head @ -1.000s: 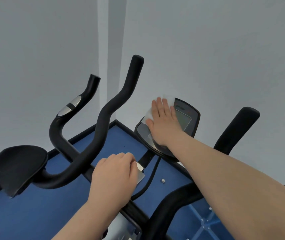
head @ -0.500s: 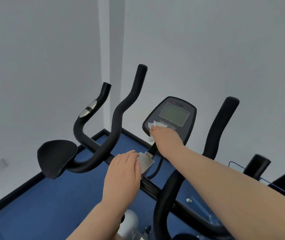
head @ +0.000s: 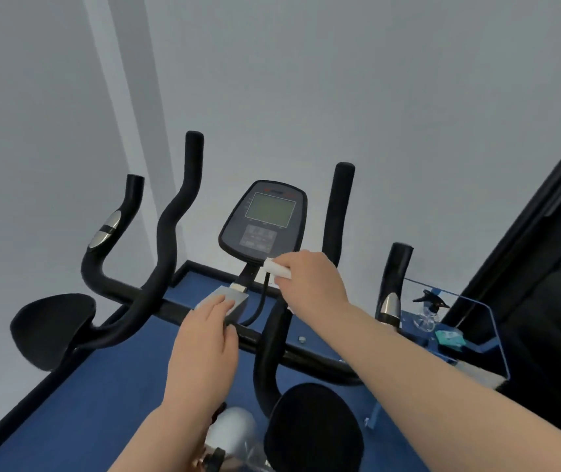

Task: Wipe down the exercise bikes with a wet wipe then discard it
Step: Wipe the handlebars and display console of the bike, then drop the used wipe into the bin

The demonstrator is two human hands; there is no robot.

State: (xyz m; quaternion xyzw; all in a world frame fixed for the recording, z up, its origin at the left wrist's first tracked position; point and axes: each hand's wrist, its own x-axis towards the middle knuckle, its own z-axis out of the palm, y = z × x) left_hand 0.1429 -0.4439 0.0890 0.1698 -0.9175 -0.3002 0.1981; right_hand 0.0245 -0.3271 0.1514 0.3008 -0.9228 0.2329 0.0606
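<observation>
The exercise bike's black console (head: 265, 221) with a grey screen stands upright in the middle, between curved black handlebars (head: 166, 233). My right hand (head: 313, 284) grips a bunched white wet wipe (head: 276, 268) just below the console's lower right edge, by its stem. My left hand (head: 209, 338) rests on the handlebar crossbar, fingers over a grey metal bracket plate (head: 226, 298). Black elbow pads sit at the left (head: 50, 328) and bottom centre (head: 313, 427).
A clear plastic bin (head: 477, 335) at the right holds a spray bottle (head: 430, 303) and a teal packet (head: 449, 339). Blue floor mat (head: 85, 403) lies under the bike. Grey walls stand close behind; a dark frame (head: 545, 233) rises at the right.
My right hand slid down off the console face, gathering the wipe into a bunch below its lower edge. My view pulled back and swung right, revealing the bin.
</observation>
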